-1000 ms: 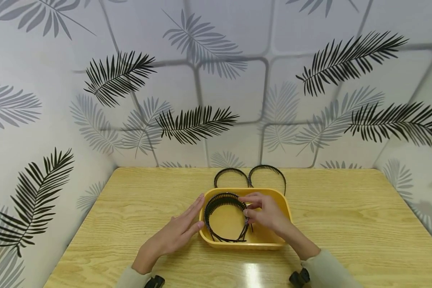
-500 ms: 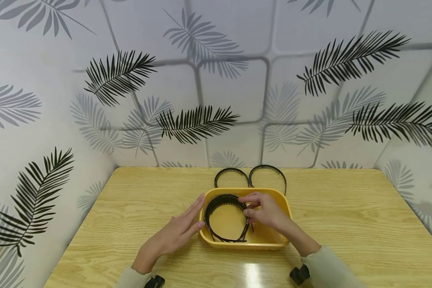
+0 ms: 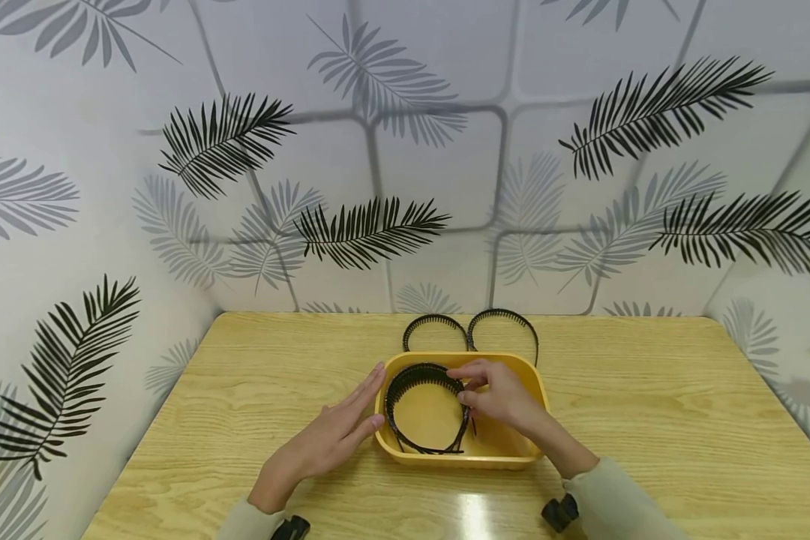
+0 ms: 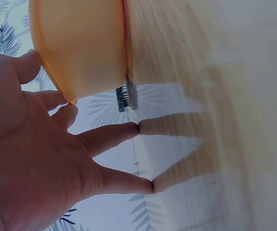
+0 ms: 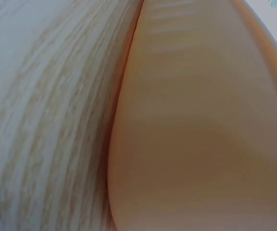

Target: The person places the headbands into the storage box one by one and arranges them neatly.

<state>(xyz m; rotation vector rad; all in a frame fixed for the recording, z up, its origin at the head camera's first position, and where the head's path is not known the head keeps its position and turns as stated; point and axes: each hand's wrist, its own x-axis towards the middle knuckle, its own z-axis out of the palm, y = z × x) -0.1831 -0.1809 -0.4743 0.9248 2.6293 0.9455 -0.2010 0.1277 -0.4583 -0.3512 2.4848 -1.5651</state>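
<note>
Right hand (image 3: 498, 394), arm angled over the front right corner of the yellow basin (image 3: 462, 463), pinches black headbands (image 3: 421, 371) nested in its left part; left hand (image 3: 331, 435), fingers straight, touches its left rim.

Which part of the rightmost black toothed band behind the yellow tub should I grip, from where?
The toothed band is probably best pinched at its arch's crown, from above: that stretch shows beyond the yellow tub, which hides its lower part in the head view.
</note>
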